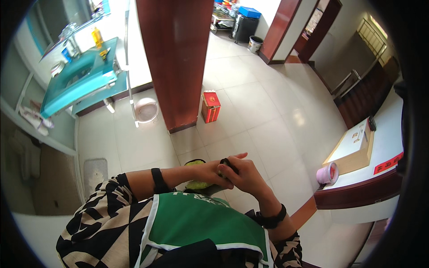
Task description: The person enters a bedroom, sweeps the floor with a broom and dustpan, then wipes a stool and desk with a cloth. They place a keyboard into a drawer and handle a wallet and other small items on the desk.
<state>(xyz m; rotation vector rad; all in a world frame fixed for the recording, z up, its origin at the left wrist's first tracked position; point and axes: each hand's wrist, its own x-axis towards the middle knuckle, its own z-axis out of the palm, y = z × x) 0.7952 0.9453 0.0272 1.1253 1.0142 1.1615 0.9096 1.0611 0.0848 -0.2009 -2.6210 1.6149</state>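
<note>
1. The left hand (pixel 209 173) cups a green fruit (pixel 197 183) from its left.
2. The right hand (pixel 243 175), touching the fruit's right side, pinches a small dark tool (pixel 229 164).
3. Risk: held above the tiled floor (pixel 259 111), the fruit could slip and drop, or the tool could nick the fingers.

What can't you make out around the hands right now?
- Head view: the small dark object is mostly wrapped by the right hand; its kind is unclear.
- The green item is partly covered by the left hand and the green apron.
</note>
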